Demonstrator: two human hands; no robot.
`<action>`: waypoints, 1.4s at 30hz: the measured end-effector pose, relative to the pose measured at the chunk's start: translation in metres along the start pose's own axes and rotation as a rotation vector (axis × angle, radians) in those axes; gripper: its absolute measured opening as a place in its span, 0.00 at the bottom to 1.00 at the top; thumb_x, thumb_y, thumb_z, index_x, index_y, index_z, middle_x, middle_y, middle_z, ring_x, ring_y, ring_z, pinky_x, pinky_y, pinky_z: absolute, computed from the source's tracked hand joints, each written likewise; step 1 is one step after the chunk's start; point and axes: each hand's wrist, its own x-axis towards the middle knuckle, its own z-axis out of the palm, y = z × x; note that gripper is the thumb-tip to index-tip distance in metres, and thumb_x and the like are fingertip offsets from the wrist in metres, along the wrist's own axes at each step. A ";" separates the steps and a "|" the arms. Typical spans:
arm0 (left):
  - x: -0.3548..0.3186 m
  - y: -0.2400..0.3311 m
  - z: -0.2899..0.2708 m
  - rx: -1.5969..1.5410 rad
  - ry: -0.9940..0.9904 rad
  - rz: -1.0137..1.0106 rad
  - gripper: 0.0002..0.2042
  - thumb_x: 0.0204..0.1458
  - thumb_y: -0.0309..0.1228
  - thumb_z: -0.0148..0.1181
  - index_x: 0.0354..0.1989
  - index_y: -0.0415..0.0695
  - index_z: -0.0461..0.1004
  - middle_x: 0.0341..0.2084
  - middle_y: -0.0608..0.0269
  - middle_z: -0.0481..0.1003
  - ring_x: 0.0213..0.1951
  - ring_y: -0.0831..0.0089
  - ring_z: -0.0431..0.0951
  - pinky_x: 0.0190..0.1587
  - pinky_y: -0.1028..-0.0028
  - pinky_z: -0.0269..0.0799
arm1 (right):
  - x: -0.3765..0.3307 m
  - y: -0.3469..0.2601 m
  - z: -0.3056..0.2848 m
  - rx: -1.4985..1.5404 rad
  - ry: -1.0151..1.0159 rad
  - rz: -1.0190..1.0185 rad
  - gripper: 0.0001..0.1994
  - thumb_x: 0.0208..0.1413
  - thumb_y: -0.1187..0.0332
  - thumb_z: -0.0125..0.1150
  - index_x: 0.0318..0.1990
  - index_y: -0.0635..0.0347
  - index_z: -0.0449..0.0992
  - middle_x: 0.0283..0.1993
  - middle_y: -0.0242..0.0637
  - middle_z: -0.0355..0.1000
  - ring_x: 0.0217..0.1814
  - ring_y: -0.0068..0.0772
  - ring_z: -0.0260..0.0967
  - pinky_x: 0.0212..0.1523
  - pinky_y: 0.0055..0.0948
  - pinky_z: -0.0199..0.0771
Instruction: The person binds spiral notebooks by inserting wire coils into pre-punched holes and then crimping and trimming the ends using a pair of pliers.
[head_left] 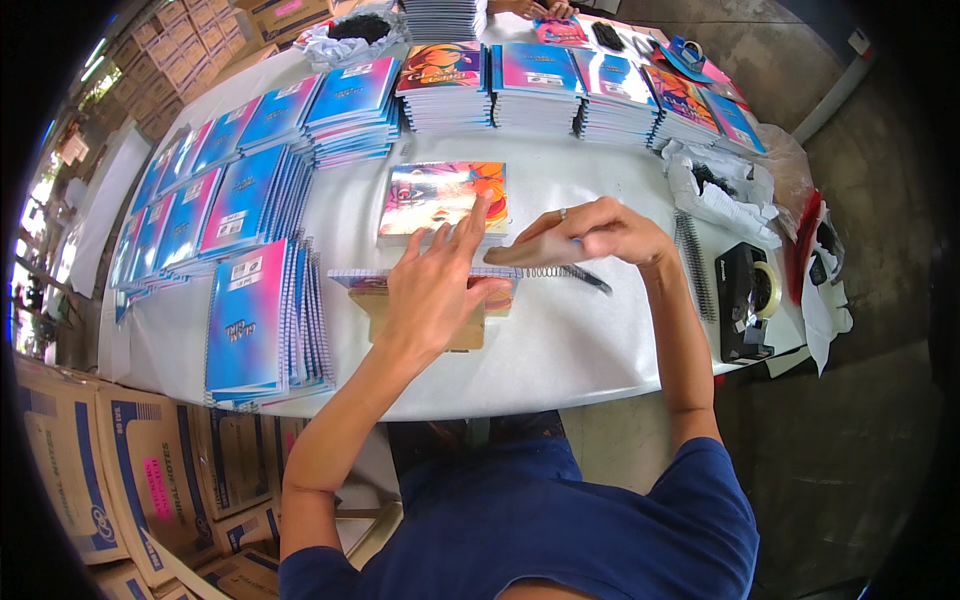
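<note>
My left hand [430, 280] straddles the upper edge of a spiral notebook [360, 273], its fingers beyond the edge and its thumb on the near side. The notebook seems to stand on edge. From its right end sticks out a thin wire coil [543, 271]. My right hand [605, 232] hovers at that end, its fingers smeared by motion; whether they hold anything does not show. Under the coil lies a slim black tool [592, 279], its kind unclear. Just beyond my hands a small stack of notebooks [430, 195] lies with an orange illustrated cover up.
Stacks of blue and pink notebooks [250, 310] line the table's left side and far edge. To the right are loose black coils [690, 265], a tape dispenser [742, 300] and crumpled paper [725, 190]. Cardboard boxes [150, 470] stand at lower left. Another person's hands [545, 10] show at the far edge.
</note>
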 end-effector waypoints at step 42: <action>0.008 0.004 -0.012 -0.117 -0.423 -0.053 0.24 0.51 0.43 0.59 0.58 0.55 0.69 0.42 0.58 0.78 0.35 0.55 0.79 0.37 0.61 0.74 | -0.015 -0.008 0.071 -0.833 0.270 -0.084 0.07 0.55 0.75 0.58 0.41 0.61 0.73 0.31 0.41 0.73 0.29 0.42 0.71 0.34 0.36 0.71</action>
